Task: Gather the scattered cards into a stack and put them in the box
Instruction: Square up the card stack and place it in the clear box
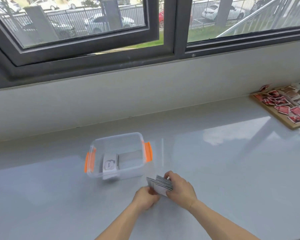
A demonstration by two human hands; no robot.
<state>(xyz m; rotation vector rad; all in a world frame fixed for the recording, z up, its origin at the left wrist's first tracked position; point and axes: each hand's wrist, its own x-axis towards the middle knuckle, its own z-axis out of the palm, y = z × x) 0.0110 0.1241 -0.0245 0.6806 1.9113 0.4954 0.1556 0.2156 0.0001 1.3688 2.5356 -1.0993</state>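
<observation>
A clear plastic box with orange latches stands on the white counter, lid off. Inside it, at the left, lies a small stack of white cards whose top card reads "love". Just right of the box's near corner, a second stack of cards stands on edge, slightly fanned, with dark stripes along the edges. My left hand pinches its near end. My right hand wraps over its top and right side.
A wooden board at the far right carries several scattered red-backed cards. A low white wall and dark window frame run along the back of the counter.
</observation>
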